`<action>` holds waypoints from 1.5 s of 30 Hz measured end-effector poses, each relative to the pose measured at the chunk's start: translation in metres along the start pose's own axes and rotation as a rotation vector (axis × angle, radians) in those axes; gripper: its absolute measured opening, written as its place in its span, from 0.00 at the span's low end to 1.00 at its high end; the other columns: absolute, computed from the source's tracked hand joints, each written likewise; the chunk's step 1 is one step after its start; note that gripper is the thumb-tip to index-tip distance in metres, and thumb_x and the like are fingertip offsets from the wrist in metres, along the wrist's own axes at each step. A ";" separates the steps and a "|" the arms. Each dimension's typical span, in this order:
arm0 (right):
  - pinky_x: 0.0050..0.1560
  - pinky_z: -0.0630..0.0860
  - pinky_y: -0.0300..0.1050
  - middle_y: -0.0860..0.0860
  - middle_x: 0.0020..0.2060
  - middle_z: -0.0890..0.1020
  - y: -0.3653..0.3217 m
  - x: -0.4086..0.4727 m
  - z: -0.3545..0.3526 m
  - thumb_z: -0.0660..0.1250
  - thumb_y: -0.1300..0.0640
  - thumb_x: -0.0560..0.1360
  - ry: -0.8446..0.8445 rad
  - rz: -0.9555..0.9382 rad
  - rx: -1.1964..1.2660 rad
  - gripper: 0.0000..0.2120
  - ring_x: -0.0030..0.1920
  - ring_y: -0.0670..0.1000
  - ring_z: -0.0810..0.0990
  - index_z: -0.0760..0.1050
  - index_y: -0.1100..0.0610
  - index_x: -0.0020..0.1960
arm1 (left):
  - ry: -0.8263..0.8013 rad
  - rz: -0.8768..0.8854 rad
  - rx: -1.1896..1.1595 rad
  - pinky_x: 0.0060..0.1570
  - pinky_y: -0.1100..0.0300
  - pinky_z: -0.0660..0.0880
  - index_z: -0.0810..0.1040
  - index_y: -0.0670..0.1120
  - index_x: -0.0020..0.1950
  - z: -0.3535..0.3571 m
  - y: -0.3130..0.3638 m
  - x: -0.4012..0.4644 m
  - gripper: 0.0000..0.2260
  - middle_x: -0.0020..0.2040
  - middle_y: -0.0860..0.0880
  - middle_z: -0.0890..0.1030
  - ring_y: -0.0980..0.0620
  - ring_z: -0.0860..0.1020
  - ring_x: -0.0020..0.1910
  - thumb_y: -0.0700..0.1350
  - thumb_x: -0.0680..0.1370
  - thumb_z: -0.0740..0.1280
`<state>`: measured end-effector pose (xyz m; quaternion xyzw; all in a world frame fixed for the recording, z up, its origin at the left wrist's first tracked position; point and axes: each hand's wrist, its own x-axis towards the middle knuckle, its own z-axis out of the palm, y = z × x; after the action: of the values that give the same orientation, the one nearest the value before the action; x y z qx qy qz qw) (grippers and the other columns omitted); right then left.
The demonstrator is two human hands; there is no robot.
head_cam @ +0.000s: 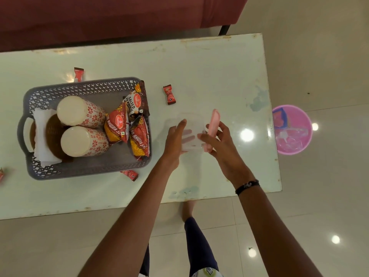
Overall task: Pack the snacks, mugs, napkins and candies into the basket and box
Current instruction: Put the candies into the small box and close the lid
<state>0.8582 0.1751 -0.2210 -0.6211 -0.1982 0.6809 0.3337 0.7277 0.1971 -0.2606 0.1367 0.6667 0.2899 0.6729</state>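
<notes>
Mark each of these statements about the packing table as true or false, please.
1. Two mugs lie in the grey basket. True.
2. The snack packets are outside the basket. False: they stand inside it, at its right end.
3. The right hand holds a pink lid. True.
4. All candies are packed. False: one candy lies on the table between basket and hands, others beside the basket.
5. The left hand is on the clear box. True.
</notes>
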 end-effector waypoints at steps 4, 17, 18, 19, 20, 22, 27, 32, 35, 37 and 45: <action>0.64 0.73 0.47 0.49 0.64 0.73 0.003 0.010 -0.026 0.63 0.57 0.78 0.038 0.016 0.281 0.21 0.65 0.48 0.74 0.65 0.53 0.69 | 0.032 0.012 0.108 0.51 0.50 0.75 0.67 0.46 0.68 0.001 0.006 0.015 0.20 0.60 0.46 0.77 0.49 0.77 0.55 0.53 0.79 0.60; 0.50 0.81 0.50 0.55 0.61 0.76 0.016 0.038 -0.068 0.65 0.55 0.77 0.322 0.031 0.117 0.14 0.61 0.56 0.74 0.72 0.53 0.62 | 0.093 0.076 0.156 0.57 0.46 0.76 0.65 0.49 0.70 -0.008 0.000 0.020 0.21 0.69 0.49 0.68 0.50 0.69 0.61 0.45 0.78 0.64; 0.49 0.81 0.47 0.54 0.59 0.77 0.017 0.041 -0.067 0.65 0.56 0.77 0.329 0.016 0.096 0.13 0.59 0.54 0.75 0.72 0.53 0.61 | 0.095 0.076 0.154 0.58 0.46 0.76 0.65 0.49 0.70 -0.009 -0.001 0.019 0.21 0.70 0.49 0.67 0.51 0.69 0.61 0.45 0.78 0.64; 0.47 0.80 0.44 0.53 0.56 0.77 0.018 0.043 -0.066 0.66 0.56 0.77 0.337 -0.002 0.076 0.13 0.56 0.52 0.76 0.73 0.54 0.60 | 0.093 0.078 0.152 0.59 0.46 0.76 0.64 0.49 0.71 -0.010 -0.003 0.019 0.21 0.70 0.49 0.67 0.51 0.69 0.61 0.46 0.78 0.64; 0.46 0.79 0.42 0.52 0.54 0.78 0.019 0.046 -0.064 0.66 0.56 0.76 0.353 -0.020 0.049 0.13 0.54 0.52 0.77 0.73 0.56 0.60 | 0.087 0.081 0.153 0.59 0.46 0.75 0.64 0.49 0.71 -0.011 -0.005 0.019 0.22 0.71 0.49 0.67 0.51 0.69 0.61 0.46 0.78 0.64; 0.46 0.76 0.39 0.52 0.53 0.78 0.025 0.052 -0.060 0.67 0.56 0.75 0.429 -0.058 -0.065 0.16 0.55 0.53 0.78 0.73 0.59 0.61 | 0.071 0.099 0.165 0.61 0.48 0.74 0.64 0.49 0.71 -0.014 -0.011 0.017 0.22 0.70 0.50 0.67 0.51 0.70 0.61 0.46 0.78 0.64; 0.58 0.72 0.40 0.53 0.62 0.74 0.046 0.050 -0.049 0.68 0.57 0.74 0.633 -0.165 -0.186 0.25 0.60 0.50 0.73 0.65 0.57 0.68 | 0.164 0.401 0.346 0.56 0.68 0.72 0.66 0.46 0.68 -0.026 -0.043 -0.009 0.21 0.66 0.49 0.70 0.51 0.70 0.63 0.46 0.77 0.65; 0.66 0.71 0.54 0.56 0.64 0.69 0.075 0.027 -0.032 0.66 0.64 0.74 0.754 -0.217 -0.312 0.25 0.65 0.54 0.70 0.64 0.61 0.68 | 0.230 0.609 0.524 0.46 0.65 0.75 0.70 0.49 0.63 -0.060 -0.085 -0.050 0.14 0.61 0.53 0.74 0.57 0.73 0.56 0.44 0.78 0.64; 0.61 0.74 0.49 0.55 0.63 0.69 0.100 -0.002 -0.008 0.63 0.67 0.75 0.616 -0.264 -0.472 0.23 0.59 0.52 0.72 0.64 0.60 0.68 | 0.387 0.582 0.495 0.41 0.67 0.73 0.73 0.47 0.56 -0.084 -0.103 -0.064 0.08 0.52 0.51 0.77 0.57 0.75 0.49 0.41 0.78 0.65; 0.57 0.74 0.42 0.53 0.62 0.70 0.121 -0.021 0.014 0.63 0.67 0.75 0.439 -0.316 -0.564 0.22 0.56 0.49 0.73 0.64 0.57 0.68 | 0.531 0.514 0.396 0.40 0.70 0.73 0.73 0.43 0.53 -0.099 -0.106 -0.068 0.07 0.48 0.48 0.78 0.54 0.76 0.45 0.40 0.76 0.67; 0.49 0.76 0.33 0.47 0.59 0.72 0.163 -0.047 0.101 0.61 0.65 0.77 0.127 -0.343 -0.588 0.19 0.52 0.43 0.76 0.65 0.52 0.66 | 0.895 0.117 0.176 0.49 0.52 0.76 0.69 0.38 0.56 -0.138 -0.086 -0.033 0.20 0.54 0.40 0.75 0.45 0.75 0.49 0.42 0.71 0.73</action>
<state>0.7262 0.0431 -0.2839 -0.6894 -0.4665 0.4884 0.2617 0.6132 0.0814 -0.2926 0.0923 0.9049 0.3002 0.2872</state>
